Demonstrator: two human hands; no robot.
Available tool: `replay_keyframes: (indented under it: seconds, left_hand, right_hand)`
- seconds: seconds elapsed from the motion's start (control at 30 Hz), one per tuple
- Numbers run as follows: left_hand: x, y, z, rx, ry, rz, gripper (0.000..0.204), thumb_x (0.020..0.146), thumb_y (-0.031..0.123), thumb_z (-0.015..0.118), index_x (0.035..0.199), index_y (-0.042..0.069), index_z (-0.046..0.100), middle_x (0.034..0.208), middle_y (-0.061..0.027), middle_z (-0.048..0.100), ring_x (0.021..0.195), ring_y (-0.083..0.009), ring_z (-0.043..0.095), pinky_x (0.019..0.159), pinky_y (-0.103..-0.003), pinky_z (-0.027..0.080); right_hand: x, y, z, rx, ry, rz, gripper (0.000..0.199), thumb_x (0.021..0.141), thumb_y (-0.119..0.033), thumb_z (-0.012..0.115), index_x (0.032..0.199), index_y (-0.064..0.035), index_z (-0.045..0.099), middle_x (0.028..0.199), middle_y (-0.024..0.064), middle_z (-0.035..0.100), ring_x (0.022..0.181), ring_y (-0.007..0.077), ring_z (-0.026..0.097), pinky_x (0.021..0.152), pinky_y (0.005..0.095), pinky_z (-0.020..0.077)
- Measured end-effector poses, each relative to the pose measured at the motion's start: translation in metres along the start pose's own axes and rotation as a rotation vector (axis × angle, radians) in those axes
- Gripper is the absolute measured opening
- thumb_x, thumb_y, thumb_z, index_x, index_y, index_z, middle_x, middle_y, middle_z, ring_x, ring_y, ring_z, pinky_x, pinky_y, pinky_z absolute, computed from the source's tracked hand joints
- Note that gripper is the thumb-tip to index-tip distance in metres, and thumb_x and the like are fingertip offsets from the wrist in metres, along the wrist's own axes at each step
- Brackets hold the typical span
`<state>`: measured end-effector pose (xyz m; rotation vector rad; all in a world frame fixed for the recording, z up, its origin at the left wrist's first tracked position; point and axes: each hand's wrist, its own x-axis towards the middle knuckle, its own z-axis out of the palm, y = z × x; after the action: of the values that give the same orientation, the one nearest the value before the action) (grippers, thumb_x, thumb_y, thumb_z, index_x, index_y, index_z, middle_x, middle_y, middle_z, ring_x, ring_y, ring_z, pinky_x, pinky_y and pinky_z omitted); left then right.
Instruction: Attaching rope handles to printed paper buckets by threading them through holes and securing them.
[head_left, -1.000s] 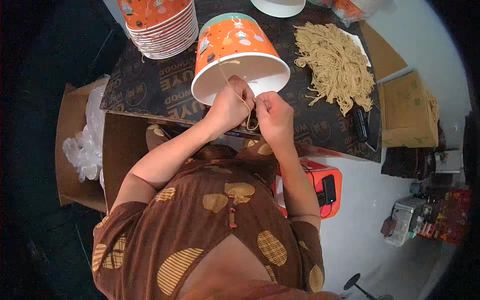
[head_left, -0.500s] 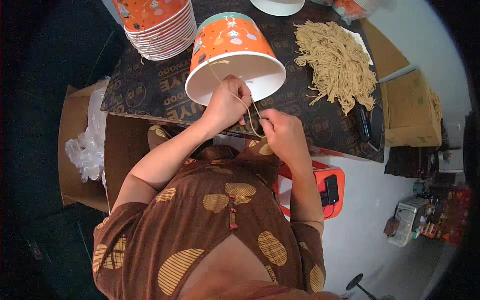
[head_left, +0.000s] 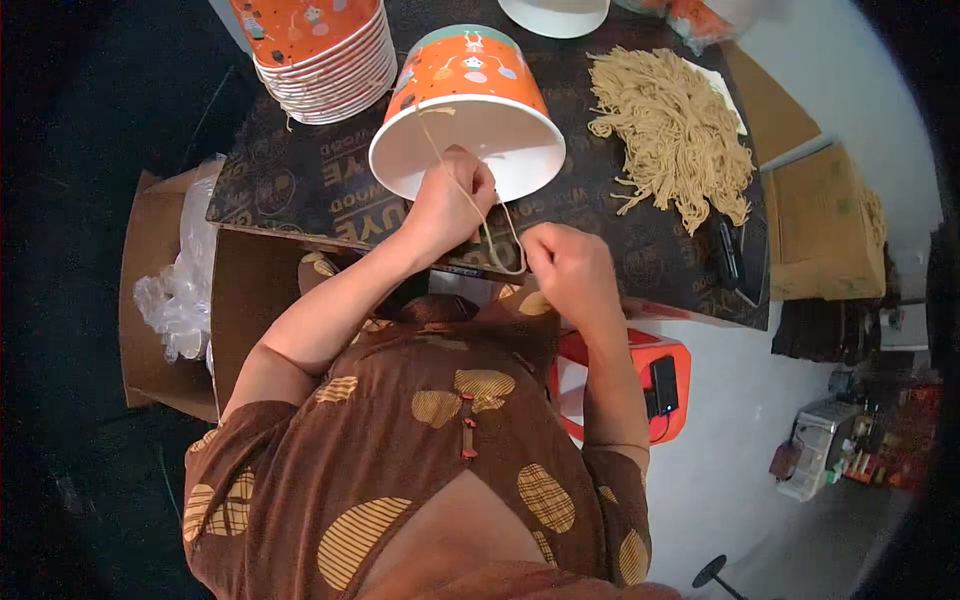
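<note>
The left hand (head_left: 452, 203) is curled closed on the cord (head_left: 514, 271) at the bucket's (head_left: 470, 88) rim. The right hand (head_left: 568, 266) pinches the same cord.

The head camera, left unit of a side-by-side fisheye pair, was worn on the head and faced steeply downward. The wearer's brown fabric top with yellow rounded patches (head_left: 430, 450) occupied the near lower field. The dark, flat, printed board surface (head_left: 590, 205), bearing the round orange-and-white paperboard-like bucket (head_left: 475, 88), lay beyond, toward the upper edge. Straight edges bowed toward the view's rim.
</note>
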<state>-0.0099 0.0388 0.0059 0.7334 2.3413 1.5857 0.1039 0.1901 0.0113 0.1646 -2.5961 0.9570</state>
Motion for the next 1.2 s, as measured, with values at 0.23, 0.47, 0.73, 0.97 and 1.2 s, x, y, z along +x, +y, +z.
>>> replay_keyframes:
  seconds: [0.23, 0.47, 0.73, 0.97, 1.2]
  left_hand:
    - [-0.04, 0.011, -0.047, -0.035, -0.311, 0.041, 0.022, 0.093, -0.004, 0.047, 0.114, -0.008, 0.053, 0.101, -0.0101, 0.058, 0.076, -0.0156, 0.061, 0.064, -0.028, 0.054]
    - [-0.095, 0.013, -0.162, -0.323, 0.023, -0.047, 0.046, 0.083, 0.029, 0.07, 0.116, -0.001, 0.056, 0.103, -0.0106, 0.063, 0.087, -0.0153, 0.063, 0.071, -0.028, 0.052]
    - [-0.124, 0.05, -0.136, -0.616, 0.414, 0.088, 0.116, 0.053, 0.019, 0.077, 0.15, 0.002, 0.016, 0.14, -0.0132, 0.042, 0.13, -0.0226, 0.042, 0.109, -0.034, 0.032]
    - [-0.097, 0.038, -0.241, 0.077, 1.138, 0.543, 0.112, 0.07, 0.015, 0.084, 0.148, -0.001, 0.005, 0.136, -0.0171, 0.042, 0.12, -0.0271, 0.049, 0.104, -0.039, 0.039]
    - [0.028, 0.058, -0.318, 0.179, 1.115, 0.784, 0.108, 0.07, 0.025, 0.087, 0.143, -0.006, 0.014, 0.132, -0.0184, 0.045, 0.115, -0.0251, 0.051, 0.1, -0.034, 0.041]
  right_hand:
    - [0.043, 0.004, 0.003, -0.127, 0.217, 0.353, 0.043, 0.085, -0.039, 0.065, 0.081, 0.003, 0.063, 0.068, 0.0219, 0.065, 0.069, 0.0402, 0.065, 0.062, 0.0485, 0.0503]
    - [0.035, -0.009, 0.024, 0.012, 0.384, -0.071, 0.029, 0.094, -0.023, 0.052, 0.105, 0.0003, 0.063, 0.078, 0.0195, 0.066, 0.07, 0.032, 0.067, 0.063, 0.0409, 0.0504]
    - [0.022, -0.061, 0.045, -0.129, 0.305, -0.459, 0.064, 0.073, -0.009, 0.071, 0.132, 0.0011, 0.049, 0.088, 0.0124, 0.061, 0.07, 0.0275, 0.062, 0.06, 0.0368, 0.0513]
    - [0.023, -0.036, 0.0, -0.005, 0.341, -0.408, 0.046, 0.087, -0.01, 0.061, 0.131, 0.0015, 0.051, 0.107, 0.0164, 0.064, 0.081, 0.0292, 0.065, 0.065, 0.0346, 0.0523]
    - [-0.021, 0.03, -0.016, -0.01, 0.407, 0.059, 0.033, 0.095, -0.008, 0.047, 0.126, 0.0025, 0.054, 0.095, 0.0151, 0.061, 0.085, 0.0308, 0.06, 0.073, 0.038, 0.0496]
